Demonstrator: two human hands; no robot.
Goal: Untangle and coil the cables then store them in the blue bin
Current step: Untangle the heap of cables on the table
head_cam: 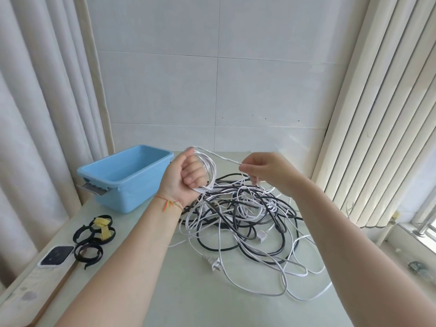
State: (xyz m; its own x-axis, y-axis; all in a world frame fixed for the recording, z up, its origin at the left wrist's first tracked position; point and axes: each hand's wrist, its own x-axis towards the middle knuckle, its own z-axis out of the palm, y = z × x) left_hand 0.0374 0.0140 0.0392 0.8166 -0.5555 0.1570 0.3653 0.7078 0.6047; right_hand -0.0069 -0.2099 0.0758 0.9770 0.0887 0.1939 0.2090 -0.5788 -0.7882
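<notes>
I'm mid-coil on one white cable: my left hand is fisted around several finished loops, my right hand pinches the strand running out of them. The tangle lies on the bench, the bin just left. Next, I judge, comes freeing more slack before another wrap.

left hand: grips white coil
right hand: pinches its strand
tangle: black and white, on table
blue bin: left of tangle
</notes>
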